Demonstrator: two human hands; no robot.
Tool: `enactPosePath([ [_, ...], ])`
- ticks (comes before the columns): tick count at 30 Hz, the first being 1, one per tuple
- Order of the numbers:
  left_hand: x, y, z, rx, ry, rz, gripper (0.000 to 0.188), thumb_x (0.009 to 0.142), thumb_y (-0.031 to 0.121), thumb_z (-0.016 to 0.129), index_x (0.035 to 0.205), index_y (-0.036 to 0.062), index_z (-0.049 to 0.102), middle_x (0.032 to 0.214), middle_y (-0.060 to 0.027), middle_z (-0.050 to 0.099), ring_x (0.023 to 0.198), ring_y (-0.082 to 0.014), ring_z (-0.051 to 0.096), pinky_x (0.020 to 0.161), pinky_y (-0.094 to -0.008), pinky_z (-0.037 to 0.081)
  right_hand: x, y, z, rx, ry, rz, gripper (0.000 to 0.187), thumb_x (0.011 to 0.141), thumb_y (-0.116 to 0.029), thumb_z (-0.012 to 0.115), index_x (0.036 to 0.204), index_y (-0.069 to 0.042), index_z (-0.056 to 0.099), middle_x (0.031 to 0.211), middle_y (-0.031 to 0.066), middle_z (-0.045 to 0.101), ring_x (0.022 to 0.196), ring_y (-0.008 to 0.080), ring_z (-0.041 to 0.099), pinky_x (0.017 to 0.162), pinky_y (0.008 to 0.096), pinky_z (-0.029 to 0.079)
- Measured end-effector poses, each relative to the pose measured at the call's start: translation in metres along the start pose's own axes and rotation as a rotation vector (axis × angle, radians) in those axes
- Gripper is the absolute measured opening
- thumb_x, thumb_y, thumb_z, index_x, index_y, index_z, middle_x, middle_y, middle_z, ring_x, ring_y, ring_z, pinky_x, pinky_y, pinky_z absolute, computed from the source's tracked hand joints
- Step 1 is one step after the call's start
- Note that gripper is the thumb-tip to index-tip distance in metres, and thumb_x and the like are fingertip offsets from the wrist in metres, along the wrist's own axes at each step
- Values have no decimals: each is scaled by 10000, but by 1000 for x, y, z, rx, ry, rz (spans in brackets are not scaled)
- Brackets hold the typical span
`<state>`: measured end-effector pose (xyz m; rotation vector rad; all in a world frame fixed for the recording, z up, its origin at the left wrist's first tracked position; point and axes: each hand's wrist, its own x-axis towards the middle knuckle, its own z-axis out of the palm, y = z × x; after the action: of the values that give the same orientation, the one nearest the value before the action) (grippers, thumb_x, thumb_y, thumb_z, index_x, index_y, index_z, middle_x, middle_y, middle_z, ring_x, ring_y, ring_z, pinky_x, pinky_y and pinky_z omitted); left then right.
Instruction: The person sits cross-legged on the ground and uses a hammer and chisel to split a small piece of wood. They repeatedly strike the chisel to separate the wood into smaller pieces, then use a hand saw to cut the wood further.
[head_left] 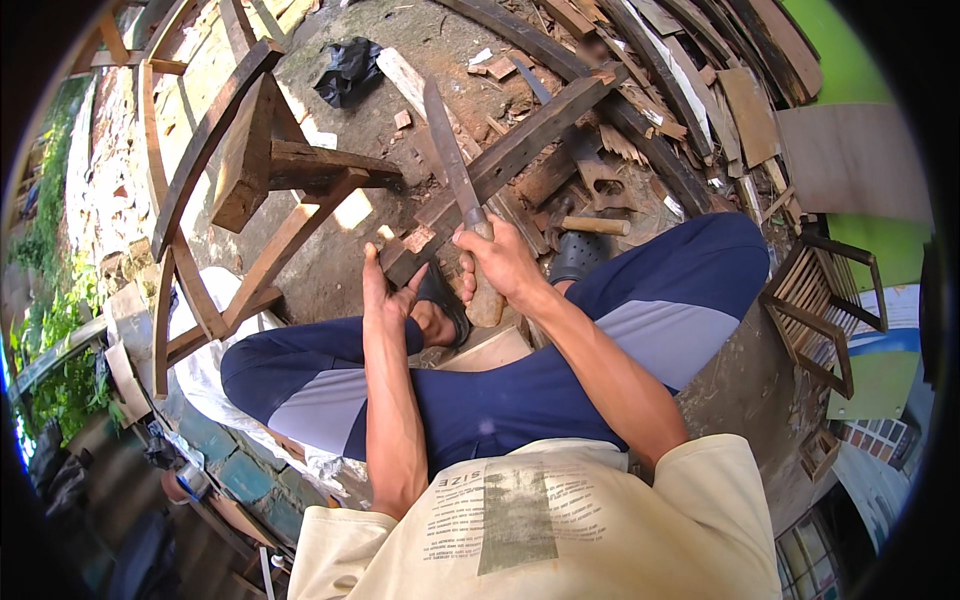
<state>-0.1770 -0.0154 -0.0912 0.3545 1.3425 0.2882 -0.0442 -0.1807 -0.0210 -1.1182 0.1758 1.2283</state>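
Observation:
My right hand (502, 262) is closed round the pale wooden handle (486, 306) of a machete. Its long dark blade (447, 140) points away from me and crosses over a dark wooden beam (520, 150). That beam slants from my hands toward the far right and has small holes along its side. Around its near end, my left hand (386, 288) grips with the thumb on one side and the fingers on the other. Close to that end, the wood shows a freshly cut, lighter patch (418, 239).
A wooden frame with curved pieces (215, 150) stands at the left. Behind the beam lie a black plastic bag (347, 72), a hand saw (606, 186) and a wooden-handled tool (597, 226). Timber planks (690, 90) pile up at the far right, with a small slatted rack (822, 300) nearer.

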Motion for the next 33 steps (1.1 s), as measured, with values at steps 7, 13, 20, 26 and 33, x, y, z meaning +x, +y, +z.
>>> enactPosePath([
  [7,-1,-3,2,-24,43,-7,575,1028,530,503,1379,75,500,1363,-165,591,1247,-361,595,1035,-539,515,-16,21,9,-250,-104,348,218,939,-165,613,995,26,524,658,78,564,486,192,575,446,360,528],
  [13,-4,-4,2,-8,-11,35,613,1011,563,517,1387,80,498,1356,-161,590,1249,-350,587,1040,-549,508,-17,18,8,-285,45,-81,243,954,-181,593,1009,45,524,653,106,601,454,211,619,433,361,519],
  [20,-7,-9,-1,55,-95,137,655,1003,604,501,1391,76,499,1355,-159,590,1243,-345,591,1037,-537,507,-14,30,7,-464,-64,240,305,939,-231,647,954,60,558,642,138,642,460,230,651,464,375,543],
  [26,-11,-7,0,93,-75,208,666,1004,602,502,1394,63,486,1346,-177,588,1234,-340,598,1062,-544,483,-2,26,4,-486,118,-151,325,931,-237,676,1026,61,586,649,131,656,430,227,626,443,376,514],
  [33,-15,-6,7,225,-166,377,733,1006,620,483,1432,23,453,1320,-165,592,1211,-321,602,1021,-524,498,-3,29,1,-222,-119,207,239,899,-165,729,972,18,594,582,30,532,406,151,526,385,337,482],
])
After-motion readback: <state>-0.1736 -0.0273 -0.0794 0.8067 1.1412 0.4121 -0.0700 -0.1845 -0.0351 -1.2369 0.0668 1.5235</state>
